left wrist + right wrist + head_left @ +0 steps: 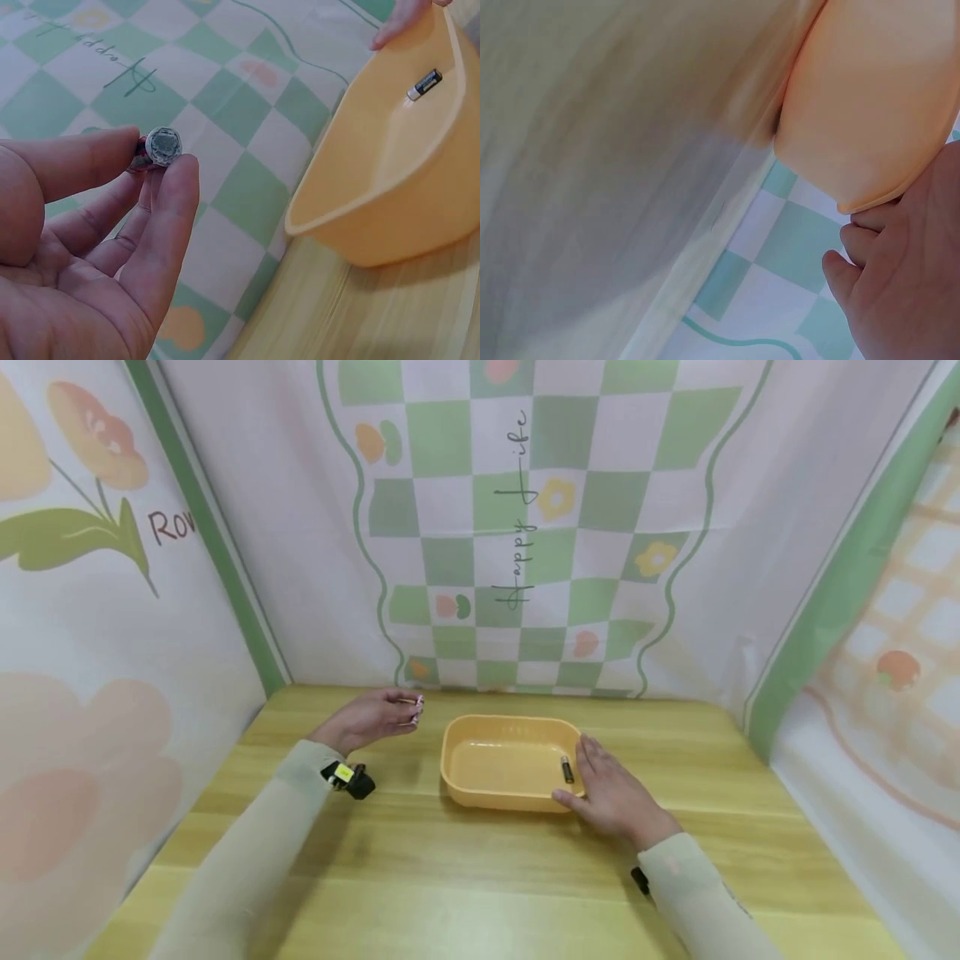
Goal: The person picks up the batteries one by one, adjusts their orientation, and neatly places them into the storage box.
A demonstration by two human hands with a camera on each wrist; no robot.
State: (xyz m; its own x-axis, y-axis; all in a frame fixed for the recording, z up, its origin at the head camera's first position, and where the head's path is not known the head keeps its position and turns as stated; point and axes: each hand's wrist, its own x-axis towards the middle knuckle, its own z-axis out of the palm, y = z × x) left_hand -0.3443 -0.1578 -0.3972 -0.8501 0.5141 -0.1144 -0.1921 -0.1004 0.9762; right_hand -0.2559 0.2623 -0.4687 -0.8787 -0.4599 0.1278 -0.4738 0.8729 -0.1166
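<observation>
Out to the left of the yellow plastic basin [517, 803], my left hand [371, 717] pinches a small short cylinder [164, 146] between thumb and fingertips. Its round grey end faces the left wrist camera, and a bit of red shows on its side; the fingers hide the rest. My right hand [618, 797] holds the basin's right end, with the thumb at the near rim and the fingers along the end wall. Inside the basin, close to that hand, lies a black battery [567, 770] with a silver end.
The basin stands on a wood-grain table [450, 885]. Behind the table hangs a green-and-white checked cloth [502, 518], and printed cloth panels rise at both sides. A small black device with a yellow label [345, 773] is strapped on the left wrist.
</observation>
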